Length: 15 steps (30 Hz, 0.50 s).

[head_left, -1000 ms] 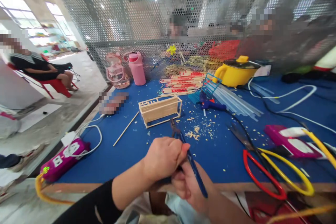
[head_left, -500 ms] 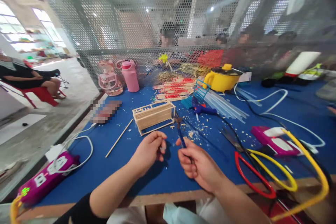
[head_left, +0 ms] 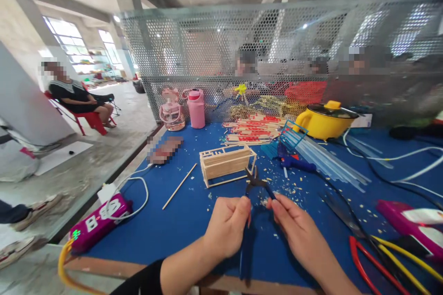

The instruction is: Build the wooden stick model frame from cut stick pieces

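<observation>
My left hand (head_left: 228, 223) is closed round one blue handle of the pliers (head_left: 256, 181), and my right hand (head_left: 294, 226) pinches the other handle. The handles are spread apart, and the dark jaws point away from me, close to the right end of a small wooden stick frame (head_left: 226, 166). That frame stands on the blue table top (head_left: 145, 230), with a solid block of sticks inside it. A single thin stick (head_left: 179, 186) lies to its left. Small wood chips are scattered to the right of the frame.
Behind lie red-tipped sticks (head_left: 254, 128), a glue gun (head_left: 294, 162), clear glue sticks (head_left: 321, 156) and a yellow pot (head_left: 325, 122). Scissors (head_left: 356, 228) lie right. Pink bottles (head_left: 196, 109), a phone (head_left: 166, 150) and a purple power strip (head_left: 100, 223) are left. A person (head_left: 74, 94) sits beyond.
My left hand has moved to the pliers and taken hold of a handle. The pliers' handles have spread apart. The view has swung left, so things appear farther right.
</observation>
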Motion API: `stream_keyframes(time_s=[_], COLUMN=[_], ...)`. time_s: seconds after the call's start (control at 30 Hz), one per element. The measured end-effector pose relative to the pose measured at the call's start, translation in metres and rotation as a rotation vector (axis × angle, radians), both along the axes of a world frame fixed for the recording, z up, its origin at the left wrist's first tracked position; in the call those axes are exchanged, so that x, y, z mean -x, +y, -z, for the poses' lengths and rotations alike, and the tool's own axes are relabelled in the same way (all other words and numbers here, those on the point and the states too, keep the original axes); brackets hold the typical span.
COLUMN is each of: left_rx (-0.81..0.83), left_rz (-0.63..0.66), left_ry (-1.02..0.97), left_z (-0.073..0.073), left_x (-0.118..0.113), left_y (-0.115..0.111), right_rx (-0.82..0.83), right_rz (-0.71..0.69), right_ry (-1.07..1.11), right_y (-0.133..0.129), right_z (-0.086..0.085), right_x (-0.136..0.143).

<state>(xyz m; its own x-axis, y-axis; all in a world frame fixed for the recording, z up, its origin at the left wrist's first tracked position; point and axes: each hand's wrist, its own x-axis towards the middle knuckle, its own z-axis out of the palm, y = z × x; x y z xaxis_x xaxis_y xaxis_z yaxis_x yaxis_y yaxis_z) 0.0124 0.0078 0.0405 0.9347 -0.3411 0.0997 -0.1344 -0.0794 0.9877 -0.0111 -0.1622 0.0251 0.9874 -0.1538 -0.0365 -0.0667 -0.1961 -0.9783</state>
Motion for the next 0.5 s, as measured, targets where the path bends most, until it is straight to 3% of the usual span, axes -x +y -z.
stream_keyframes(time_s=[0.17, 0.3, 0.37, 0.5], left_rx=[0.065, 0.160, 0.078, -0.245], left_rz=[-0.075, -0.048, -0.077, -0.181], left_ry=[0.092, 0.233, 0.096, -0.462], left_z=[-0.003, -0.010, -0.013, -0.019], left_x=[0.000, 0.000, 0.001, 0.000], left_y=[-0.002, -0.007, -0.005, 0.006], right_rx=[-0.081, -0.231, -0.304, -0.477], right_rz=[0.064, 0.097, 0.099, 0.011], right_ry=[0.058, 0.122, 0.149, 0.196], right_y=[0.012, 0.023, 0.028, 0.040], right_z=[0.002, 0.010, 0.012, 0.013], right_x=[0.011, 0.014, 0.015, 0.018])
